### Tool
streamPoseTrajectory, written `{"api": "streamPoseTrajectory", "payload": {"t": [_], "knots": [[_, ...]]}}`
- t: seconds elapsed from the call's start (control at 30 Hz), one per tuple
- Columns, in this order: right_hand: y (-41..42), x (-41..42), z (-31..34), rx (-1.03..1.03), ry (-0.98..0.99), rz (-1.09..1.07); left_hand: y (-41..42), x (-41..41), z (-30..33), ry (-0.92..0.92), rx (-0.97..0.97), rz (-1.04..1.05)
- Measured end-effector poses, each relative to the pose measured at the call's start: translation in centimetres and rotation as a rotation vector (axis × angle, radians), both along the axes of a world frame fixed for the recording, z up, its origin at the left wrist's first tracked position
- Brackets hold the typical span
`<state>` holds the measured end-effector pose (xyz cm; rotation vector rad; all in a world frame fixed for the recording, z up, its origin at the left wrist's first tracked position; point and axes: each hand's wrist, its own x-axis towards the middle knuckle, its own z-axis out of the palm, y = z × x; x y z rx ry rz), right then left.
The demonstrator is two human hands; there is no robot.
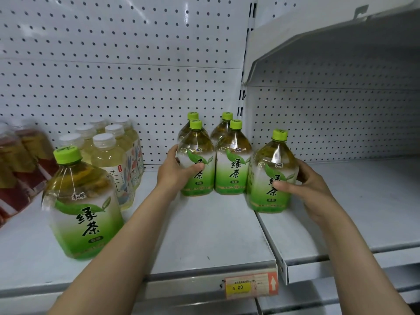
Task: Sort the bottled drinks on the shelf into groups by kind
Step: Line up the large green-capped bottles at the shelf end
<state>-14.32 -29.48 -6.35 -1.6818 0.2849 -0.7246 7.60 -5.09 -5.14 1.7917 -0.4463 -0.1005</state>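
The left hand point(176, 170) grips the front-left green tea bottle point(197, 162) of a block of four at the back of the shelf point(204, 235), while the right hand point(304, 185) clasps another green tea bottle point(271, 176) just beside them.

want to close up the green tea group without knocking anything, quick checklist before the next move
1. Right hand grips the right-most green tea bottle: ok.
2. Left hand steadies the front-left bottle of the block of four: ok.
3. Held bottle upright: ok.
4. Held bottle straddles the shelf seam: not ok.
5. Stray green tea bottle still apart at front left: not ok.
6. Caps sealed: cannot tell.
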Motion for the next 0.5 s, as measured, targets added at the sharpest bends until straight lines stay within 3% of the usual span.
{"api": "streamPoseTrajectory", "payload": {"t": [0.33, 0.5], "knots": [[3.1, 0.9, 0.4, -0.066, 0.067, 0.089, -0.1, -1.2, -0.2, -0.022, -0.022, 0.028], [5.0, 2.5, 0.4, -0.064, 0.083, 0.121, 0.8, -3.3, 0.8, -0.042, 0.068, 0.043]]}}
